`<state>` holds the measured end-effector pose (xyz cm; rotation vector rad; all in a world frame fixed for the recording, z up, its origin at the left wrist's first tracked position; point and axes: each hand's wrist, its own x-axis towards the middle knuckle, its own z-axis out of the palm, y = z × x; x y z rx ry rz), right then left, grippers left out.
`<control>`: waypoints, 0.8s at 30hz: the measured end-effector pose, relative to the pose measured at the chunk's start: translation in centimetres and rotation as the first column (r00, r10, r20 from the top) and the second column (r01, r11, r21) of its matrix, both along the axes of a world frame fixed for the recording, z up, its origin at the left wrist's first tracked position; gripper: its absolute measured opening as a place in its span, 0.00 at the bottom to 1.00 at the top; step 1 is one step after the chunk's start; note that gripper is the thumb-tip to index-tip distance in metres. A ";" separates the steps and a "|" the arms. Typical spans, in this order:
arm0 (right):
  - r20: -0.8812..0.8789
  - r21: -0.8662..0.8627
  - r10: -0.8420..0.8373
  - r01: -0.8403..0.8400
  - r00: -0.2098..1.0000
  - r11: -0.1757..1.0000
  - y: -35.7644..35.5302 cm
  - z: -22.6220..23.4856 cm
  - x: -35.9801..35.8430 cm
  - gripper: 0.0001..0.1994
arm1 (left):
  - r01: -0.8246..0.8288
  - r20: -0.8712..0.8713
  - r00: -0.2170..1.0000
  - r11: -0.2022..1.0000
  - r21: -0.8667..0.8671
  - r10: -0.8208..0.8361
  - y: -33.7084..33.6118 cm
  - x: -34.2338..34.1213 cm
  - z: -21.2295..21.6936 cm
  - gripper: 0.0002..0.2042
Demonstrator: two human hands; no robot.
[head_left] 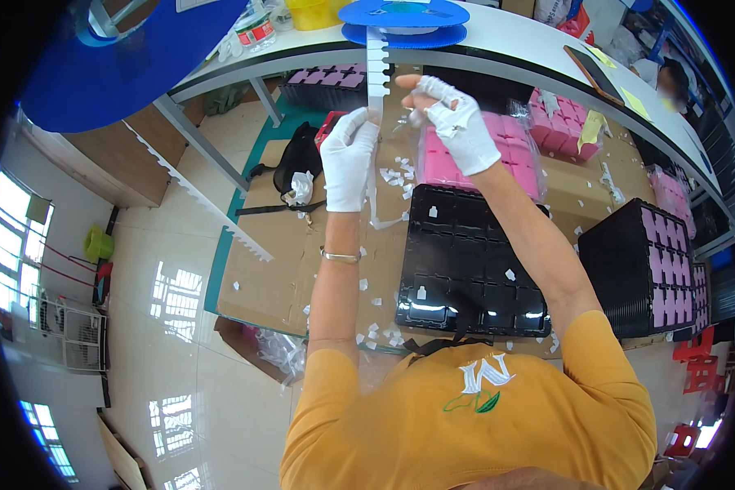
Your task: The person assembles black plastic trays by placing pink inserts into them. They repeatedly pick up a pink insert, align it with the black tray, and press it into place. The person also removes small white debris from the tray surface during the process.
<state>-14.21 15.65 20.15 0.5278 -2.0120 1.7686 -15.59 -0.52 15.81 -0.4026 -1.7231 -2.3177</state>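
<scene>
A white notched strip point(377, 69) hangs down from a blue reel point(404, 14) at the table's far edge. My left hand point(351, 155), in a white glove, pinches this strip between thumb and fingers. Below the hand, the strip's plainer end trails toward the cardboard. To the right of the strip is my right hand point(457, 122), in a white glove with some fingertips bare. Its fingers are bent but apart, and I see nothing held in them. Under my right forearm lies a black compartmented tray point(474, 253), with a few small white pieces on it.
Pink foam blocks point(506, 151) in clear wrap sit behind the tray. A tall stack of black trays point(641, 269) stands at right. White scraps litter the cardboard point(278, 286). A large blue reel point(122, 73) hangs at upper left, another notched strip point(188, 188) trailing from it.
</scene>
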 end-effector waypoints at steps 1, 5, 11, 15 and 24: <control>-0.088 0.042 -0.075 0.079 0.993 0.996 0.5 0.6 -0.4 0.12 | -0.021 -0.003 1.000 1.000 -0.017 0.021 0.1 -0.1 0.1 0.10; -0.914 0.212 -0.137 0.739 0.381 0.639 1.7 6.7 -4.4 0.20 | -0.039 -0.040 0.998 0.999 -0.032 0.038 -0.6 -0.8 -0.4 0.10; -0.868 0.484 0.282 0.826 0.409 0.289 3.6 10.7 -7.1 0.25 | 0.085 0.057 0.994 0.993 0.079 -0.089 0.1 0.8 0.8 0.09; -0.875 0.483 0.079 0.868 0.477 0.112 12.2 9.3 -8.4 0.21 | 0.122 0.105 0.987 0.992 0.043 -0.126 1.0 0.7 -0.1 0.10; -0.854 0.381 -0.137 0.782 0.503 0.494 15.7 11.5 -5.7 0.24 | 0.306 0.244 0.914 0.946 0.108 -0.323 5.3 2.5 -1.6 0.09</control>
